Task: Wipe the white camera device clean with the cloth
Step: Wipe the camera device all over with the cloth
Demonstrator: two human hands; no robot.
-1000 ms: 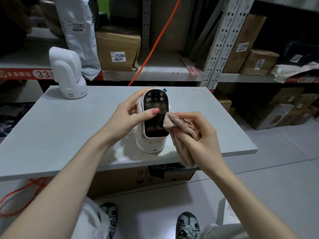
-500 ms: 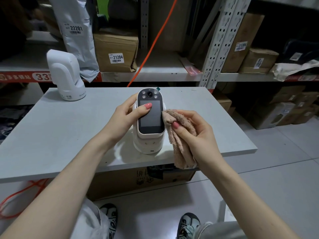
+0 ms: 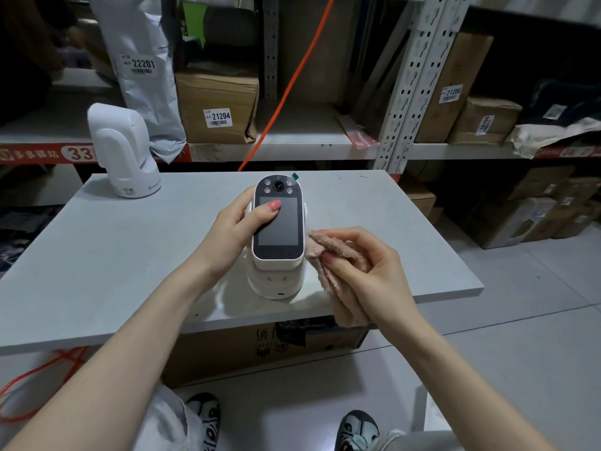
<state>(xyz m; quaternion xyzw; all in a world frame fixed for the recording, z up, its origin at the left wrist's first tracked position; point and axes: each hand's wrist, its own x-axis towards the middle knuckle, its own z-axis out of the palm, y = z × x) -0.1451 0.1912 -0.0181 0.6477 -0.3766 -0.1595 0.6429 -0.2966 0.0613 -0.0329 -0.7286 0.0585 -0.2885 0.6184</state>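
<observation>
Wiping step in hand, judged from the layout: white camera device [image 3: 277, 242] upright near the front edge of the grey bench [image 3: 97, 255], dark screen panel tilted up toward the viewer, lens and ring of lights at its top. Left hand [image 3: 237, 232] clasped round the left side of the head, thumb laid flat across the upper part of the screen, remaining fingers behind the body and out of sight. Right hand [image 3: 364, 268] closed on a pinkish-beige fleecy cloth [image 3: 338, 275], thumb and fingers pinching a folded wad, loose end hanging past the bench edge. Leading fold of the cloth touching or just beside the lower right edge of the screen housing; contact not certain from this view.

Next move, as a judgement: cloth carried onto the glossy panel and drawn across it, with the left thumb lifted or shifted so that the covered patch can be reached; steady counter-hold needed, since the head appears to tilt on its base.

Also present: second white camera unit [image 3: 125, 151] at the far left corner of the bench, well apart; shelving with labelled cartons behind; orange cable [image 3: 286, 83] running down diagonally.
</observation>
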